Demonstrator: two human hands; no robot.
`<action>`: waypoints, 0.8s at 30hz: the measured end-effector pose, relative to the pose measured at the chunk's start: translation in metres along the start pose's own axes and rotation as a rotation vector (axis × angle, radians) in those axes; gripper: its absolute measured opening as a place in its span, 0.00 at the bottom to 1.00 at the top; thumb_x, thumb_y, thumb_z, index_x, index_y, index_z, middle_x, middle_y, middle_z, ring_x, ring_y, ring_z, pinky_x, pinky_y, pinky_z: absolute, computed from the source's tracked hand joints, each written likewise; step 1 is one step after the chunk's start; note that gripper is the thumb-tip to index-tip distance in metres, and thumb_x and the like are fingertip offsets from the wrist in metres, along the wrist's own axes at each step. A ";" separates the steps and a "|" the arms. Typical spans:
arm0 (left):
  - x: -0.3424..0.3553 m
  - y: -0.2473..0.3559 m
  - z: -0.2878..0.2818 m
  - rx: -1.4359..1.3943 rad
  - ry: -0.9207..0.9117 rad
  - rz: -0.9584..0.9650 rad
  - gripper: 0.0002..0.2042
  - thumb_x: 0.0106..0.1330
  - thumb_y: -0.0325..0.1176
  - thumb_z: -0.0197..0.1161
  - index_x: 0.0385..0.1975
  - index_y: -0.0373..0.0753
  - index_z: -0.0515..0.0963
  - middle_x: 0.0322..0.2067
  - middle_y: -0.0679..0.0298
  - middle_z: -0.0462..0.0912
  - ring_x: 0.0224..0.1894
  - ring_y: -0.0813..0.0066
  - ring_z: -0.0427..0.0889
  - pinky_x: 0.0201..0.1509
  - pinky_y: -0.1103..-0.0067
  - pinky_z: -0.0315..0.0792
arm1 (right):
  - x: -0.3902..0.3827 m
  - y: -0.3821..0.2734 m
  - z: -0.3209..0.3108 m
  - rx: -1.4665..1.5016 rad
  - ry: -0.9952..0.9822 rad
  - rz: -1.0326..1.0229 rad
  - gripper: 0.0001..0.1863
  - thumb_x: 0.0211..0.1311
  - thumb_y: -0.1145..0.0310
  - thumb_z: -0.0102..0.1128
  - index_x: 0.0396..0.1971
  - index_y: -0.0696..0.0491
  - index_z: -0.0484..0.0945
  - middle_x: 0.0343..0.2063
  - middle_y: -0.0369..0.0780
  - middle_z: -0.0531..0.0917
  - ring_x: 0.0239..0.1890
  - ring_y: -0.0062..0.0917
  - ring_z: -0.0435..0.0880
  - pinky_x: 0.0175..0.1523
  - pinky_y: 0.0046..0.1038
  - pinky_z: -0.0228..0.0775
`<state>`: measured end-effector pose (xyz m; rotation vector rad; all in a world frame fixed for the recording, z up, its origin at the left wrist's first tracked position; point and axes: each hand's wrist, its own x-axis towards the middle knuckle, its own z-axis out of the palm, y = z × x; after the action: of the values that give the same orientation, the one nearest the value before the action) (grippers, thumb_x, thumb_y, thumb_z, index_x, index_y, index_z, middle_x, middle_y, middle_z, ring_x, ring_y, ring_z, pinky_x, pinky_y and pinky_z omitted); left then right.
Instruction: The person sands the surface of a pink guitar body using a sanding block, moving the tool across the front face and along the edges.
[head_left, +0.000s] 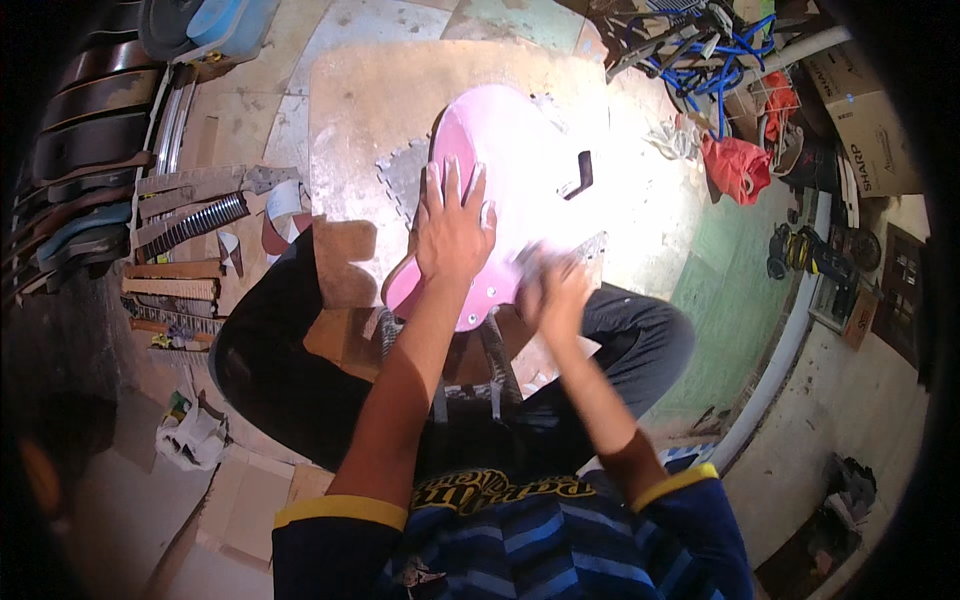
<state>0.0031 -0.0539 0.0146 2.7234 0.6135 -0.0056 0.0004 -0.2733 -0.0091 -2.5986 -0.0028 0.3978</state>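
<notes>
A glossy pink guitar body (pixel 510 140) lies on a worn wooden board between my bent knees, with small metal-rimmed holes near its close edge. Pressed flat on its left part is my left hand (pixel 452 230), fingers stretched and whitened with dust at the tips. My right hand (pixel 560 290) is at the body's lower right edge, smeared by motion. Its fingers curl around a greyish thing, too blurred to name. Strong glare washes out the right side of the guitar body.
The wooden board (pixel 345 110) carries a bent black piece (pixel 579 176) to the right. Guitar necks and fretted strips (pixel 180 285) lie on the left, below stacked dark curved bodies (pixel 95 130). Blue cables (pixel 720 70), a red bag (pixel 737 167) and cardboard boxes (pixel 865 130) are at far right.
</notes>
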 end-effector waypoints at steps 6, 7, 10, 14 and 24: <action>-0.008 -0.002 -0.002 -0.015 -0.004 -0.009 0.30 0.75 0.46 0.55 0.76 0.51 0.64 0.76 0.49 0.59 0.78 0.43 0.54 0.78 0.58 0.61 | 0.038 -0.035 -0.052 -0.234 0.015 -0.494 0.25 0.62 0.66 0.65 0.61 0.49 0.79 0.51 0.54 0.78 0.52 0.52 0.75 0.56 0.50 0.68; -0.007 -0.002 -0.002 -0.019 0.005 0.002 0.29 0.76 0.46 0.55 0.76 0.51 0.64 0.76 0.49 0.59 0.78 0.43 0.54 0.77 0.58 0.62 | 0.059 -0.042 -0.056 -0.162 0.141 -0.438 0.24 0.63 0.68 0.62 0.60 0.50 0.78 0.49 0.54 0.79 0.52 0.51 0.76 0.56 0.49 0.68; -0.008 -0.001 0.002 -0.037 -0.002 0.001 0.28 0.76 0.46 0.54 0.76 0.50 0.65 0.76 0.49 0.59 0.78 0.43 0.54 0.77 0.58 0.61 | 0.037 -0.030 -0.036 -0.186 0.144 -0.360 0.25 0.63 0.68 0.63 0.61 0.50 0.78 0.50 0.57 0.78 0.53 0.53 0.75 0.57 0.51 0.66; -0.012 0.000 0.003 0.004 0.014 0.007 0.28 0.76 0.46 0.55 0.75 0.50 0.66 0.76 0.49 0.59 0.78 0.43 0.54 0.77 0.58 0.62 | -0.060 -0.025 -0.028 -0.175 -0.040 -0.552 0.28 0.58 0.67 0.71 0.61 0.42 0.79 0.53 0.57 0.75 0.56 0.53 0.73 0.58 0.53 0.64; -0.009 0.000 0.004 0.018 -0.020 -0.003 0.30 0.74 0.46 0.56 0.76 0.52 0.65 0.77 0.51 0.57 0.79 0.44 0.54 0.78 0.58 0.61 | -0.083 0.009 -0.031 -0.133 0.008 -0.499 0.31 0.53 0.68 0.76 0.60 0.40 0.79 0.52 0.57 0.75 0.55 0.53 0.75 0.56 0.51 0.63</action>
<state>-0.0046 -0.0583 0.0119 2.7364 0.6147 -0.0386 -0.0712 -0.3022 0.0357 -2.6060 -0.6789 0.2080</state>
